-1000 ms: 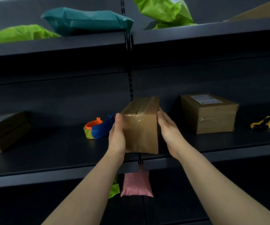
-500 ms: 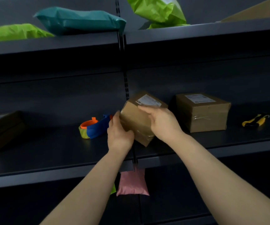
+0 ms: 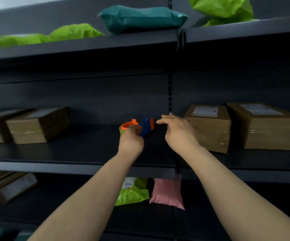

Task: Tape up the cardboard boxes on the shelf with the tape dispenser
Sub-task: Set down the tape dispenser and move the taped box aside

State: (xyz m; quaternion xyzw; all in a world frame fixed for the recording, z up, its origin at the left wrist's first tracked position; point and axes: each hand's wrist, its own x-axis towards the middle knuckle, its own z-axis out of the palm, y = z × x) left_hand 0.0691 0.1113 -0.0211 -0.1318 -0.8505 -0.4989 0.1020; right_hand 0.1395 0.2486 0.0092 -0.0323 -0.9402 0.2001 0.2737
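Observation:
The blue and orange tape dispenser (image 3: 145, 126) lies on the middle shelf (image 3: 81, 166). My left hand (image 3: 131, 140) has its fingers curled round the near side of the dispenser. To the right, my right hand (image 3: 177, 132) hovers with fingers stretched toward the dispenser's blue end and holds nothing. A labelled cardboard box (image 3: 210, 129) stands on the shelf just right of my right hand, and a second labelled box (image 3: 266, 127) stands beside it. Two more cardboard boxes (image 3: 38, 126) sit at the left of the shelf.
Green mailers (image 3: 74, 33) and a teal mailer (image 3: 140, 19) lie on the upper shelf. Below the middle shelf lie a pink pouch (image 3: 166, 193), a green pouch (image 3: 133, 192) and flat boxes (image 3: 10, 186) at left. A slotted upright (image 3: 170, 101) divides the shelf bays.
The box that both hands held now stands on the shelf beside the other labelled box. Both hands have moved left to the tape dispenser, and my view has shifted left.

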